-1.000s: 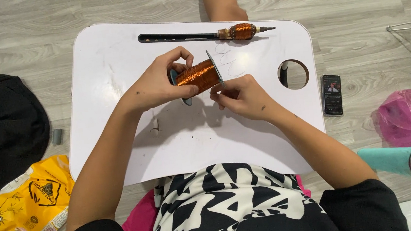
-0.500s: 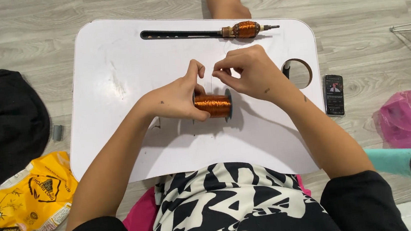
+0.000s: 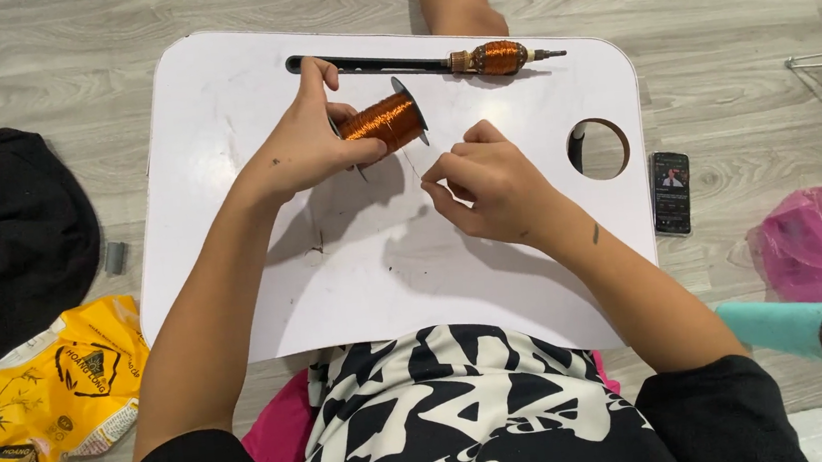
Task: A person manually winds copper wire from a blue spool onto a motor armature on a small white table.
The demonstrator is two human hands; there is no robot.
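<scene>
Copper wire fills the spool, gripped by the left hand above the white lap table. Right hand, just beside the spool's near flange, has fingertips pinched together, seemingly on a fine strand; the strand itself is too thin to confirm. Judged step: drawing wire off the spool. Next move calls for steady tension without kinking. Beyond both hands lies a winding tool bearing a copper coil. The table's round cup hole, right of the right hand, holds nothing
</scene>
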